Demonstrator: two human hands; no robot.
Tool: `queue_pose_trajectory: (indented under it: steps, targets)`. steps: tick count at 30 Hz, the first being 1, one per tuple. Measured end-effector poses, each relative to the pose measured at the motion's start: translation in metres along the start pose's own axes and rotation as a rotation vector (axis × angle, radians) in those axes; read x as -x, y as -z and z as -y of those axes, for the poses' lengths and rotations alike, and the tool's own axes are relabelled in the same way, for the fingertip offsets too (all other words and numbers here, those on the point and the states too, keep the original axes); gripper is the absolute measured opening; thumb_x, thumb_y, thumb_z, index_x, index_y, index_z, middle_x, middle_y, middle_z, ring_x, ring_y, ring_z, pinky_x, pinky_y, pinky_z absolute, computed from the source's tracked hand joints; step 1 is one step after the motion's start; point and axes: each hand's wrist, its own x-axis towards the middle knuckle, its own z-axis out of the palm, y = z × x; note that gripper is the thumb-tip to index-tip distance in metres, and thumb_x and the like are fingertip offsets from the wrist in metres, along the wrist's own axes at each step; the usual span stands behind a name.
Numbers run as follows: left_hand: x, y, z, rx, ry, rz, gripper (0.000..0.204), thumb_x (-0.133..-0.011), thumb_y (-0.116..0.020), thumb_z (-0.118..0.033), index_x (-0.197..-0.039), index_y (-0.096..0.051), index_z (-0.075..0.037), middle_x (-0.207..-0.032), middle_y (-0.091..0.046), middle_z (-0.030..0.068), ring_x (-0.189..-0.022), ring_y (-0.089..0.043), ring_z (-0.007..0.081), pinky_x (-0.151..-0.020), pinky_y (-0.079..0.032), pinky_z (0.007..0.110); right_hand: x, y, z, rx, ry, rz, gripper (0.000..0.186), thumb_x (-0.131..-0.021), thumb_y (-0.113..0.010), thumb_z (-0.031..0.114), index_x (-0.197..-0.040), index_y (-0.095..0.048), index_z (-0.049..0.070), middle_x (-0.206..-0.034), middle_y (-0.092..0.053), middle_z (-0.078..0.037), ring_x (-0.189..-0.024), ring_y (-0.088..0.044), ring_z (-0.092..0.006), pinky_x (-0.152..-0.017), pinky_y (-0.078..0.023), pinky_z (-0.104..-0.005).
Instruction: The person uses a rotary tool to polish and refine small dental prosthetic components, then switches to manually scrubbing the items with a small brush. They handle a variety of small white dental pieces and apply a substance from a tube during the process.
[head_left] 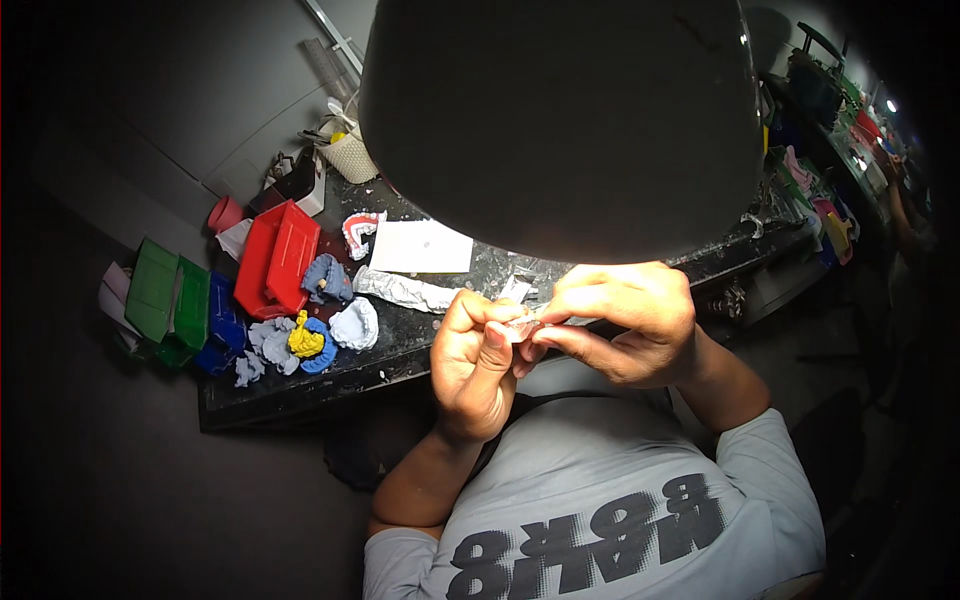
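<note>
Close to my chest, at the bench's front edge, both hands meet over a small, pale, shiny piece (521, 327) whose exact kind I cannot make out. My left hand (472, 368) pinches it between thumb and fingers. From the other side, my right hand (625, 325) has its thumb and index finger pressed together at the piece's right edge; whether they hold anything else is hidden. Just behind the fingers is a clear, glossy strip (515, 289). A crumpled silvery wrapper (405, 290) lies left of my hands, with a white sheet (423, 247) behind it.
A big dark rounded panel (560, 130) covers the upper middle. On the black bench (310, 395) lie a red bin (272, 265), a red-and-white dental arch (358, 238), a blue-grey cast (326, 279), a white cast (354, 324) and a yellow-and-blue cast (311, 343). A woven cup (350, 158) holds tools.
</note>
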Motion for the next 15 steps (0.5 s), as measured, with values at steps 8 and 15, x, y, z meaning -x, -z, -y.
queue_pose_trajectory:
  steps: [8, 15]
  targets:
    - [0.001, 0.003, 0.002, -0.005, -0.015, 0.032, 0.017, -0.105, -0.053, -0.018, -0.108, -0.046, -0.003, -0.091, -0.060, 0.0114, -0.076, -0.052, 0.0109, -0.064, -0.042, 0.023, 0.000, -0.004, 0.005, 0.004, -0.046, -0.008, 0.027, -0.079, -0.078, 0.005, -0.106, -0.073, 0.000, -0.095, -0.071, -0.012, -0.082, -0.068, -0.0238, -0.074, -0.054, -0.0342]
    - [0.002, 0.001, 0.003, 0.014, -0.043, 0.011, 0.014, -0.104, -0.054, -0.014, -0.109, -0.047, -0.003, -0.095, -0.061, 0.0117, -0.080, -0.055, 0.0123, -0.066, -0.044, 0.024, 0.010, -0.009, -0.001, 0.006, -0.014, -0.008, 0.029, -0.080, -0.077, 0.005, -0.108, -0.074, 0.001, -0.103, -0.071, -0.011, -0.081, -0.066, -0.0222, -0.072, -0.052, -0.0324]
